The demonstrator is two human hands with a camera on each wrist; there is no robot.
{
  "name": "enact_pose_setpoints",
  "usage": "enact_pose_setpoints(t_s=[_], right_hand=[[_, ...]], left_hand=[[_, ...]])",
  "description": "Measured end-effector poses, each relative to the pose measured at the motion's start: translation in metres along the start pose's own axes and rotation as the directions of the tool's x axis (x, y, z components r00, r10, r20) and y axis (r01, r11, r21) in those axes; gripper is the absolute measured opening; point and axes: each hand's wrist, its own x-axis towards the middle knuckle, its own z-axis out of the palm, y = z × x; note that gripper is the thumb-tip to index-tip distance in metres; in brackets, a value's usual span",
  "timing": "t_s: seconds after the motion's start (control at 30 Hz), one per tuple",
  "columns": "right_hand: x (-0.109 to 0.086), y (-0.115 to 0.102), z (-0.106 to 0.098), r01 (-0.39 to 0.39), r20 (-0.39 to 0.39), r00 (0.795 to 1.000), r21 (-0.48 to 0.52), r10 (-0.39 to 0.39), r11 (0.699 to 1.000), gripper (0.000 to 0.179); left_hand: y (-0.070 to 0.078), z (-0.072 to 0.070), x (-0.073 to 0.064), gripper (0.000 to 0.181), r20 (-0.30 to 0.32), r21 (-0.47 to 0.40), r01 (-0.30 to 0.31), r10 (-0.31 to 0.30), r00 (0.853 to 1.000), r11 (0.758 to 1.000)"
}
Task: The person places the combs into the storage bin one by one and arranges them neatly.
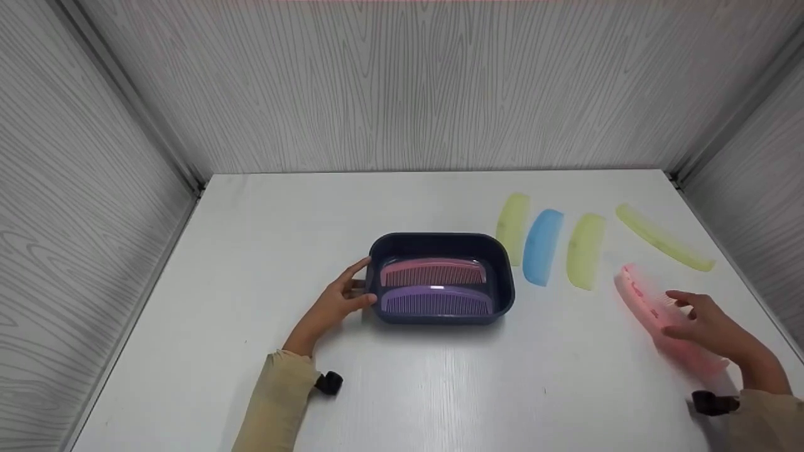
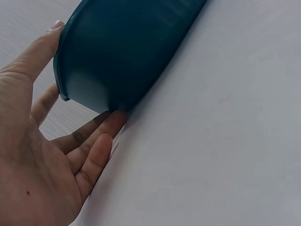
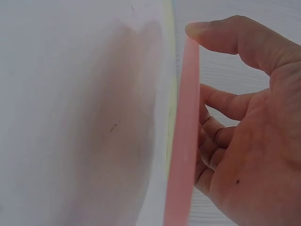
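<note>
The dark blue tray [image 1: 440,319] stands mid-table, a pink comb [image 1: 433,263] and a purple comb [image 1: 440,292] lying lengthwise in it, teeth toward the near side. My left hand [image 1: 330,309] holds the tray's left end. In the left wrist view, the thumb lies along the tray's rim [image 2: 59,70] and fingertips touch low on its wall. At the right, my right hand [image 1: 710,323] pinches another pink comb [image 1: 647,307], which looks translucent. In the right wrist view, the thumb presses the comb's edge [image 3: 184,132], and the other fingers are partly hidden behind it.
Beyond the right hand lies a slanted yellow-green comb [image 1: 662,242]. Between it and the tray lie a yellow-green comb [image 1: 585,251], a blue comb [image 1: 543,247] and another yellow-green comb [image 1: 514,220], close to the tray's right rim. Grey wood-grain panels [image 1: 402,88] enclose the table's back and sides.
</note>
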Motion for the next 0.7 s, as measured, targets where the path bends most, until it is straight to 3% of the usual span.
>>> enact_pose_setpoints(t_s=[0.43,0.7], right_hand=[[0.004,-0.016,0.009,0.023,0.043,0.999,0.020,-0.024,1.000,0.074],[0.003,-0.030,0.016,0.137,0.008,0.990,0.011,-0.137,0.990,0.069]], left_hand=[[0.000,0.000,-0.001,0.081,0.004,0.006,0.002,-0.002,1.000,1.000],[-0.001,-0.001,0.000,0.080,0.024,-0.032,0.018,-0.017,1.000,0.999]])
